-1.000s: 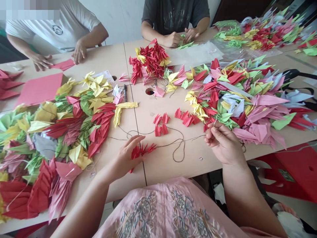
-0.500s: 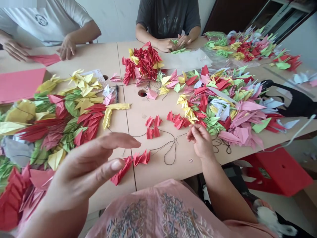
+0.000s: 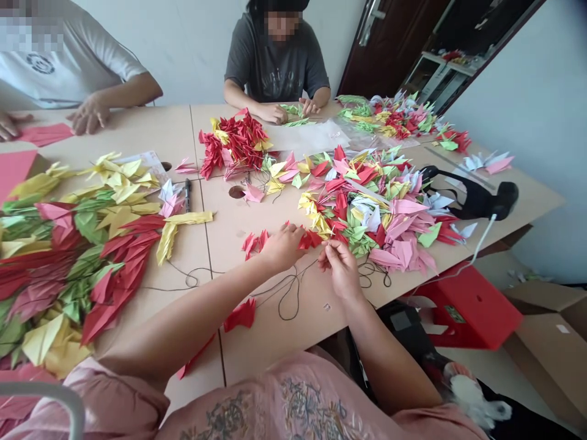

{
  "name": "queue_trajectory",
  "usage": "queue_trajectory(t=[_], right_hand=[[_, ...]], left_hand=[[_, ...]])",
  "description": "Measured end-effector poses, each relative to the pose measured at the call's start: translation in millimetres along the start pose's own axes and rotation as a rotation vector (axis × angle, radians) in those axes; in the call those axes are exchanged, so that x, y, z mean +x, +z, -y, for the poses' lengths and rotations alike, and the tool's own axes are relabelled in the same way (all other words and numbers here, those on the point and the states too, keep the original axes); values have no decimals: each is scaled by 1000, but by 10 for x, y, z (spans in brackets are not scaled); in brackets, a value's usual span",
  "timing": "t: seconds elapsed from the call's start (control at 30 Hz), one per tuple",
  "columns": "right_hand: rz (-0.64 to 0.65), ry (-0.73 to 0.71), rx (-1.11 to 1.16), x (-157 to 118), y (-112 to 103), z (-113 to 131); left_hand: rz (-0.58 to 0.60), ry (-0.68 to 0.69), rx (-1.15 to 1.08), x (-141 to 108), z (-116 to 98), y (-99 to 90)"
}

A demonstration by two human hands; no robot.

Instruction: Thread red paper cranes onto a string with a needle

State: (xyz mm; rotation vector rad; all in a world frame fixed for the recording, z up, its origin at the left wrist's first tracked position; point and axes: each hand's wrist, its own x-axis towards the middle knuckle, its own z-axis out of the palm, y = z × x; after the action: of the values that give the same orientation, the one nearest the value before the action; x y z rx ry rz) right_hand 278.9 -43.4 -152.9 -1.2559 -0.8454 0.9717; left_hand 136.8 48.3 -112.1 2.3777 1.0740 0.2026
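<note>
Slack could tangle the thin, dark thread (image 3: 298, 290) near the right hand (image 3: 338, 263), pinched closed on something thin, while the left hand's (image 3: 285, 247) hold is unclear.

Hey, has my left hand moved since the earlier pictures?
Yes. Judged against the table seam, your left hand has moved right, now well past it beside red paper pieces.

Red paper pieces (image 3: 313, 238) — pink blouse (image 3: 268, 403)

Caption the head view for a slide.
Left hand among red folded papers, fingers of the right hand pinched beside a multicolored paper pile.
</note>
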Motion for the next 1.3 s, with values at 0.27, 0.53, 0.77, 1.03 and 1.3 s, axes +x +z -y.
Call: queue_trajectory(t=[0.27, 0.53, 0.77, 1.03, 1.3], right_hand=[[9, -19, -24, -1, -26, -24], [52, -38, -52, -52, -53, -67], [64, -70, -117, -64, -20, -68], [57, -56, -137, -51, -16, -47], [335, 7, -92, -276, 145, 233]], left_hand=[[96, -20, -84, -101, 132, -145], [61, -89, -192, -513, 335, -401], [136, 55, -176, -413, 320, -214], [87, -1, -392, -329, 343, -196], [-41, -142, -1002, -544, 347, -434]])
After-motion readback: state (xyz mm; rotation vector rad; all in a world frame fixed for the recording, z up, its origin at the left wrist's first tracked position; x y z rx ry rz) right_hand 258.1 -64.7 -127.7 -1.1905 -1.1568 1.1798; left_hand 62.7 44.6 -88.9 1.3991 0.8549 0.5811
